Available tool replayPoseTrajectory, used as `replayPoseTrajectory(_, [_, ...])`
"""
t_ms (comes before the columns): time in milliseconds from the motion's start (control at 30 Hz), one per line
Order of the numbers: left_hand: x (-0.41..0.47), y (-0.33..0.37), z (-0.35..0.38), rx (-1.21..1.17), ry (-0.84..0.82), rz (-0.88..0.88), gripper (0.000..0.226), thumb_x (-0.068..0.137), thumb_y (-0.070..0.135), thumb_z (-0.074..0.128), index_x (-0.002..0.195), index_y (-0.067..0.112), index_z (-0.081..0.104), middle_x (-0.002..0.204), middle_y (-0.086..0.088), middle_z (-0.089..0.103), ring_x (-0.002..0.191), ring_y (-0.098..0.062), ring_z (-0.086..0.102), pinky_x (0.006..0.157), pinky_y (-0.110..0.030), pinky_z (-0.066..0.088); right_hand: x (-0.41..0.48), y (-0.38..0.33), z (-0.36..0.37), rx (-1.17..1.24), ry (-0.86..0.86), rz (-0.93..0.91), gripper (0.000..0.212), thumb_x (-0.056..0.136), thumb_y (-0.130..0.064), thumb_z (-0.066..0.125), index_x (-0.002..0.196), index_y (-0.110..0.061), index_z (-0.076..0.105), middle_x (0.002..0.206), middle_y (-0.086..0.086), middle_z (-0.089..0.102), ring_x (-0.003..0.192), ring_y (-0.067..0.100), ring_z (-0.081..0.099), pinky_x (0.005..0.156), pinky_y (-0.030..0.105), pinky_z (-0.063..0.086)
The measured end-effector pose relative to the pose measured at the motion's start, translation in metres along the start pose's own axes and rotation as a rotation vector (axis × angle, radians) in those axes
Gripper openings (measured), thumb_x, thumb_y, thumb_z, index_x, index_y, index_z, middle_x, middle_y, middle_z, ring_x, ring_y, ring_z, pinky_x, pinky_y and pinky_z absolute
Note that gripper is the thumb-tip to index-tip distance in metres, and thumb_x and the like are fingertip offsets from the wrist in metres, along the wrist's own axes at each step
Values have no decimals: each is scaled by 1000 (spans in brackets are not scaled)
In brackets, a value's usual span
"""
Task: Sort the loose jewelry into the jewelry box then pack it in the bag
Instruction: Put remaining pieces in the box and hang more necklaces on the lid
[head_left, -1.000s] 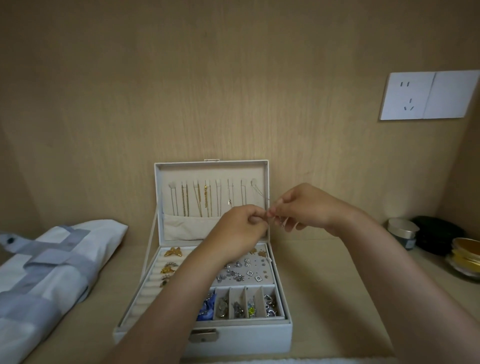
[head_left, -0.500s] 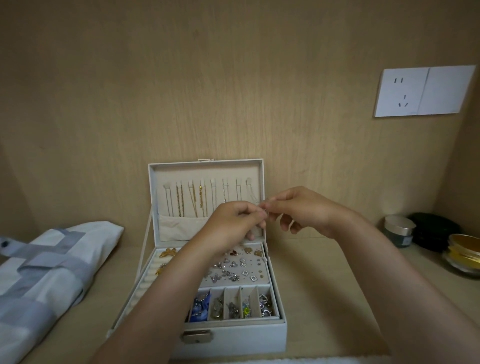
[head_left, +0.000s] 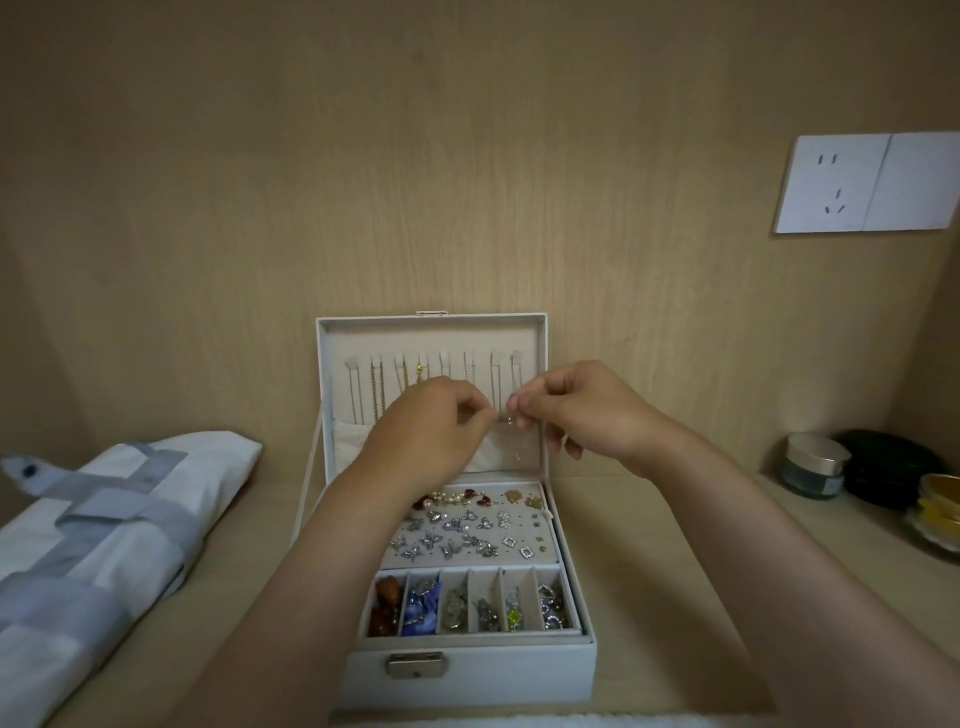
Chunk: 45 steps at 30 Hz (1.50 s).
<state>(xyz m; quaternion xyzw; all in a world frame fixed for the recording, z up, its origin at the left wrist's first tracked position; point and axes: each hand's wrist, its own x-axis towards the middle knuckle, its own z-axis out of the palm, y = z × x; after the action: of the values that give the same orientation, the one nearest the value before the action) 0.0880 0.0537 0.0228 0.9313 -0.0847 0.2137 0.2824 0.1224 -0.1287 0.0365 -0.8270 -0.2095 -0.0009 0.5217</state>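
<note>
A white jewelry box (head_left: 467, 675) stands open on the wooden shelf, its lid (head_left: 431, 332) upright with several thin chains hanging from hooks. Earrings and charms fill the tray (head_left: 467, 535) and the front compartments (head_left: 467, 605). Both hands hover in front of the lid's right side. My left hand (head_left: 431, 436) and my right hand (head_left: 582, 410) pinch a fine silver necklace (head_left: 511, 422) between their fingertips; a short piece of it dangles down. A white and grey-blue fabric bag (head_left: 104, 525) lies at the left.
At the right stand a small glass jar with a silver lid (head_left: 815, 465), a dark round case (head_left: 893, 470) and a gold dish (head_left: 940, 514). A white wall socket (head_left: 862, 184) is on the back panel. Wooden side walls close in the shelf.
The hands stay together in front of the lid and have separated slightly, with the necklace strung between them. The view has shifted, so more of the tray shows below my left arm.
</note>
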Motion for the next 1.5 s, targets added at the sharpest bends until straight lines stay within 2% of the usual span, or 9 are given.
replayPoseTrajectory(100, [-2, -5, 3, 202, -33, 52, 20, 94, 37, 59, 108, 28, 71, 106, 9, 65, 103, -12, 56, 89, -39, 51, 5, -4, 4, 43, 138, -54, 14, 96, -14, 65, 93, -5, 76, 84, 3, 76, 50, 12, 56, 39, 19, 39])
replayPoseTrajectory(233, [-3, -4, 10, 400, -44, 116, 35, 96, 42, 52, 125, 25, 63, 120, 3, 59, 115, -19, 48, 93, -36, 43, 13, -2, 11, 62, 268, -109, 13, 96, -14, 66, 95, -8, 77, 88, 3, 77, 43, 12, 54, 43, 17, 44])
replayPoseTrajectory(400, [-3, -7, 16, 445, -34, 129, 33, 95, 42, 53, 121, 23, 61, 119, 2, 56, 114, -19, 43, 94, -34, 37, 21, 8, 15, -82, 368, -189, 11, 94, -18, 68, 96, -15, 79, 93, -9, 74, 41, 0, 56, 50, 13, 46])
replayPoseTrajectory(533, [-2, -5, 19, 452, -9, 141, 29, 94, 43, 53, 113, 23, 60, 114, 3, 58, 110, -19, 45, 95, -35, 34, 22, 12, 17, -297, 395, -298, 15, 94, -18, 68, 104, -18, 79, 93, -10, 74, 61, -15, 58, 64, 1, 42])
replayPoseTrajectory(600, [-2, -5, 19, 435, -19, 126, 29, 94, 43, 53, 115, 24, 59, 112, 4, 62, 107, -19, 49, 97, -36, 34, 20, 15, 18, -426, 378, -340, 17, 94, -18, 67, 107, -18, 78, 91, -7, 75, 66, -8, 59, 69, 6, 45])
replayPoseTrajectory(767, [-1, -5, 13, 383, -56, 109, 32, 93, 46, 54, 119, 29, 62, 114, 7, 64, 111, -18, 50, 99, -37, 34, 22, 24, 19, -643, 356, -480, 16, 91, -9, 66, 94, -16, 79, 88, 1, 74, 77, 17, 67, 70, 39, 57])
replayPoseTrajectory(900, [0, -5, 8, 309, -67, 84, 29, 91, 46, 58, 115, 31, 66, 107, 12, 64, 107, -15, 50, 97, -34, 35, 19, 24, 18, -803, 324, -507, 17, 87, -10, 66, 92, -19, 79, 85, -1, 71, 75, 21, 66, 60, 34, 53])
replayPoseTrajectory(1233, [0, -8, 9, 308, -45, 107, 30, 91, 46, 58, 115, 30, 68, 103, 11, 59, 107, -15, 53, 98, -37, 41, 12, 20, 17, -917, 71, -452, 31, 85, -18, 55, 104, -30, 77, 101, -7, 68, 87, 16, 65, 67, 31, 53])
replayPoseTrajectory(1500, [-3, -15, -5, 177, 30, 117, 33, 92, 38, 60, 124, 29, 62, 116, 9, 62, 112, -12, 54, 100, -38, 44, 6, 13, 8, -704, 275, -426, 26, 91, -26, 60, 113, -28, 73, 111, -10, 65, 97, 12, 65, 78, 32, 54])
